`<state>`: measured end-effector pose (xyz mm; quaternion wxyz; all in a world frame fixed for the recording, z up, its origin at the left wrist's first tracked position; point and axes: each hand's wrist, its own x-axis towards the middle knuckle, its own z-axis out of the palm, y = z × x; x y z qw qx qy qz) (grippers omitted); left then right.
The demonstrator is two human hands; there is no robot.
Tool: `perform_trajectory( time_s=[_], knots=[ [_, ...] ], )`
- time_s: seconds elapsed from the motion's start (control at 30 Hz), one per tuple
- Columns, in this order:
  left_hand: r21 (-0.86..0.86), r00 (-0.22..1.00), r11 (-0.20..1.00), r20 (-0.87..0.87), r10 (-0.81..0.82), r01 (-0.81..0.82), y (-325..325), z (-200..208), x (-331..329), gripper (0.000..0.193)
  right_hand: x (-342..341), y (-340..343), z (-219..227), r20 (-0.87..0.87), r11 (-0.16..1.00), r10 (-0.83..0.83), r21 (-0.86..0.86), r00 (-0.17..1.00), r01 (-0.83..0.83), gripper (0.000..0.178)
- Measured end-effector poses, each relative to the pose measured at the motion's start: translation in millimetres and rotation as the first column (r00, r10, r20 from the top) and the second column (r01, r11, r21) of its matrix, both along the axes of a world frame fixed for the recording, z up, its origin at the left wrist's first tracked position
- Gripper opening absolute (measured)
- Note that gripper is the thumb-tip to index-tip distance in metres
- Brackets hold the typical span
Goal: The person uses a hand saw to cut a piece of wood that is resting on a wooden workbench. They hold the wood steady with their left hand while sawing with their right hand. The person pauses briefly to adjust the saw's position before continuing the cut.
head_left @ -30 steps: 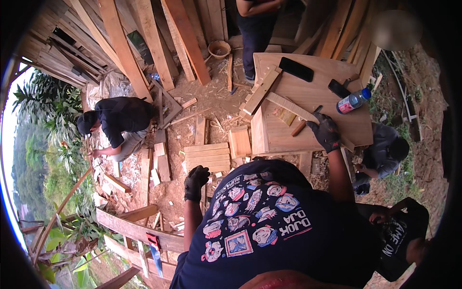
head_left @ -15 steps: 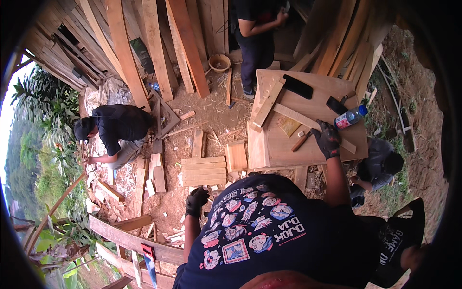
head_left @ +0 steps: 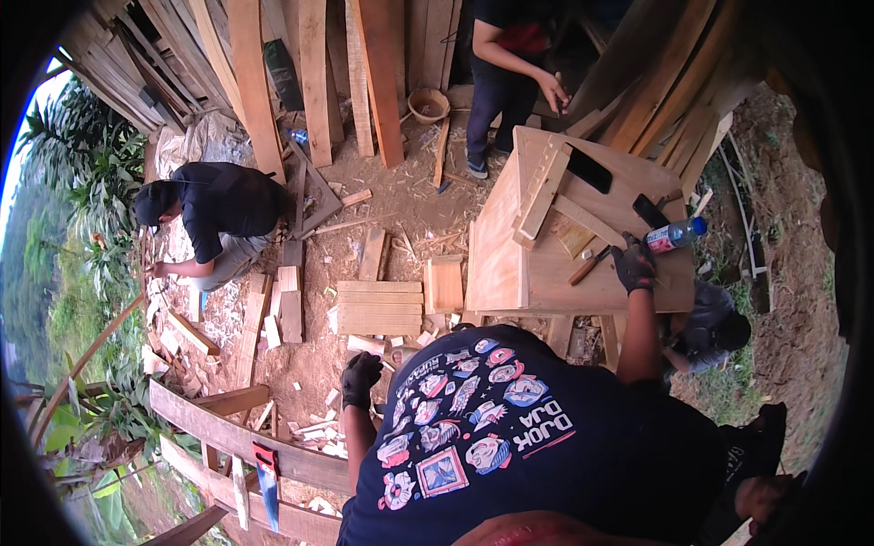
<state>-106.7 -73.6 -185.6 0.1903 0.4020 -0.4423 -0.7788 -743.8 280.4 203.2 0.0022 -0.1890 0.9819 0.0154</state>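
Note:
My right hand (head_left: 635,264), in a dark glove, rests at the right end of a flat wooden strip (head_left: 588,218) on the plywood-topped bench. Its fingertips look spread against the strip. The strip's other end meets a thicker wooden block (head_left: 546,194). Just beside this hand lies a plastic bottle (head_left: 672,236) with a blue cap, and to its left a tool with a brown handle (head_left: 590,266). Low at my left side hangs my left hand (head_left: 361,379), also gloved, above the littered ground. Its fingers are curled in, hiding whatever may be inside them.
Two dark phone-like objects (head_left: 589,169) lie on the bench (head_left: 510,273). A person (head_left: 228,214) crouches at left, another (head_left: 510,73) stands behind the bench, and a third (head_left: 710,332) is low at right. A red-handled saw (head_left: 267,478) hangs on a plank rail (head_left: 309,466). Boards (head_left: 378,308) cover the ground.
The whole view has shifted slightly. My right hand has slid a little closer to the bottle. My left hand has swung slightly back. The standing person has lowered an arm toward the bench.

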Motion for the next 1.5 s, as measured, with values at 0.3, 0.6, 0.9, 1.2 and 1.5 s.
perform_trajectory(
  time_s=[0.3,0.6,0.9,1.2,1.5],
  knots=[
    [0.203,0.999,0.979,0.025,-0.031,0.026,-4.5,5.0,48.3,0.005,2.2,-6.3,18.3,0.071,0.986,-0.163,0.045,0.984,0.16,0.075],
    [0.298,0.922,0.879,0.23,0.312,-0.372,-11.7,83.8,80.2,0.036,65.7,-144.1,58.2,-0.069,0.997,0.054,0.054,0.996,-0.051,0.075],
    [-0.108,0.71,0.948,0.639,0.296,-0.298,18.1,171.2,141.5,0.055,139.1,-290.9,49.2,-0.198,0.784,0.537,-0.243,0.82,-0.572,0.064],
    [-0.314,0.465,0.856,0.736,0.492,-0.41,64.8,232.8,159.6,0.061,211.3,-364.3,-83.0,0.461,0.703,0.641,-0.03,0.614,-0.711,0.067],
    [-0.271,0.36,0.777,0.767,0.531,-0.568,114.1,244.2,163.5,0.062,259.0,-396.2,-200.0,0.782,0.274,0.564,0.128,0.267,-0.953,0.056]
  ],
)
